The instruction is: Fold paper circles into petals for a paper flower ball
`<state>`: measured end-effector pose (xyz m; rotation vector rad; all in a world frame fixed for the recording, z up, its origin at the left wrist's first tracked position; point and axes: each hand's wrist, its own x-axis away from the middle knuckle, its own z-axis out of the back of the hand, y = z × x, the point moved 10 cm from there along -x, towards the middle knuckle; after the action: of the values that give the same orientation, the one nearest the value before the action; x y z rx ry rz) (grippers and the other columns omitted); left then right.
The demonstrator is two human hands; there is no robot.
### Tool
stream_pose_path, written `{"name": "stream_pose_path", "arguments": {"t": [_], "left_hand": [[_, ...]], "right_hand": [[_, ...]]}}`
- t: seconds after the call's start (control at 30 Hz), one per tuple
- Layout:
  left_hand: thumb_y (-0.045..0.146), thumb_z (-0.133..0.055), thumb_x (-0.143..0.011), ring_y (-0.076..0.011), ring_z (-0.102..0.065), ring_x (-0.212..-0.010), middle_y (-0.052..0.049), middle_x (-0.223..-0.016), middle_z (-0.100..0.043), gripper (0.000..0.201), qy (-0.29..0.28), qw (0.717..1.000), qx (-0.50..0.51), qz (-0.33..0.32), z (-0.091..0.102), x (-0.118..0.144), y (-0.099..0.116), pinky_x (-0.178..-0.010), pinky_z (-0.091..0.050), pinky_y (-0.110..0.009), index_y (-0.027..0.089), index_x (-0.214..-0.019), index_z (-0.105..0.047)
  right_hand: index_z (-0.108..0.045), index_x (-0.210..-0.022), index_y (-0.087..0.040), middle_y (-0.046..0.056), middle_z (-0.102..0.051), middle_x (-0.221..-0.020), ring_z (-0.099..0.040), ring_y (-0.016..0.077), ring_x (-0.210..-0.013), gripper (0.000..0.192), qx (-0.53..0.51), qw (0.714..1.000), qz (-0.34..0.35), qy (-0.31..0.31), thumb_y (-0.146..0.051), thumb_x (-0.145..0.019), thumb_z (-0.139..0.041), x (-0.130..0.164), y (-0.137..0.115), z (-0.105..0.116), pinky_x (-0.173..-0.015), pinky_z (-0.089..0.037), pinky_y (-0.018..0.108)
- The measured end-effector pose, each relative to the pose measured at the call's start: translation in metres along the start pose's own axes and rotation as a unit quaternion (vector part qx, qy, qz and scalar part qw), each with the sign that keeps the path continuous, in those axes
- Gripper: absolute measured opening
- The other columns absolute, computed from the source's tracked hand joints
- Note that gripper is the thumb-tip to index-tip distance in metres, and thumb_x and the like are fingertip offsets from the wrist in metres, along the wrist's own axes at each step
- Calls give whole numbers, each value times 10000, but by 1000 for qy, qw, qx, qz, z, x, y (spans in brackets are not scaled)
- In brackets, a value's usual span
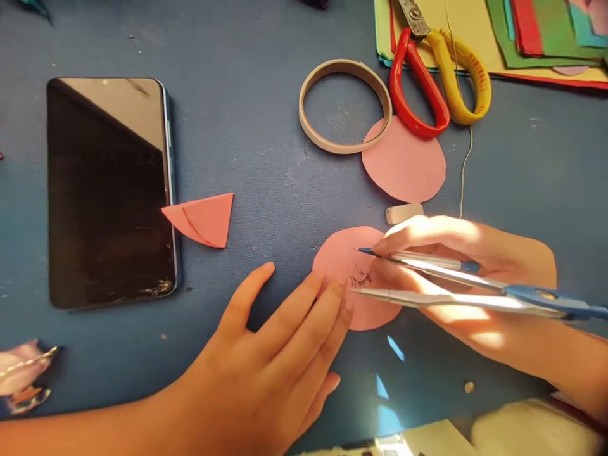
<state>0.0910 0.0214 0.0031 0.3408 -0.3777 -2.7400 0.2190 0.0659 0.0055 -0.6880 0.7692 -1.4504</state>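
A pink paper circle [335, 252] with small dark pencil marks near its middle lies on the blue table. My left hand [289, 342] rests flat with fingers stretched, several fingertips on the circle's left part. In my right hand [441, 253] is a drawing compass [456, 303] with silver legs and a blue hinge. Its pencil-side tip is pinched between thumb and fingers over the circle, and the other leg's point is near the left fingertips. A white eraser [403, 213] lies just above my right hand. Beyond it is a second pink circle [408, 164].
A tape roll [306, 126] overlaps the second circle, beside red-and-yellow scissors [441, 82]. Coloured paper sheets [465, 44] are stacked at top right. A phone [109, 196] lies left, touched by a folded pink paper piece [206, 218]. A thin string [467, 158] runs down right.
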Motion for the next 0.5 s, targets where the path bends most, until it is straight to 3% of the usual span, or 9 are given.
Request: {"name": "stream_pose_path", "arguments": {"t": [0.13, 0.23, 0.4, 0.5], "left_hand": [[327, -407, -886, -231, -346, -1238, -86, -1321, -458, 408, -9, 1000, -11, 4, -5, 0, 2, -1069, -82, -509, 146, -1248, -463], [330, -407, -884, -250, -350, -1223, -91, -1310, -466, 403, 7, 1000, -26, -7, -3, 0, 4, -1055, -89, -527, 150, -1237, -480], [333, -411, -879, -255, -375, -1187, -94, -1264, -506, 410, 41, 998, -41, -17, 1, 1, 5, -1059, -88, -535, 118, -1217, -500], [329, -395, -889, -243, -355, -1210, -65, -1272, -504, 386, 21, 999, -42, -7, -1, 1, 4, -1070, -80, -532, 155, -1216, -503]], "right_hand": [[-503, -739, -208, -36, -580, -647, -579, 101, -569, 64, 58, 998, 27, 22, -171, -738, -555, -3, -9, -2, -383, -420, 172], [-495, -782, -221, -73, -538, -596, -506, 51, -453, 100, 83, 996, 23, -10, -160, -745, -565, -3, -8, -9, -404, -430, 146], [-544, -824, -213, -40, -582, -690, -571, 68, -542, 115, 53, 998, 26, -34, -114, -766, -541, -2, -7, -11, -461, -482, 140], [-578, -899, -210, -18, -607, -692, -585, 107, -547, 138, 33, 998, 2, -49, -178, -767, -554, -3, 3, -12, -459, -496, 197]]}}
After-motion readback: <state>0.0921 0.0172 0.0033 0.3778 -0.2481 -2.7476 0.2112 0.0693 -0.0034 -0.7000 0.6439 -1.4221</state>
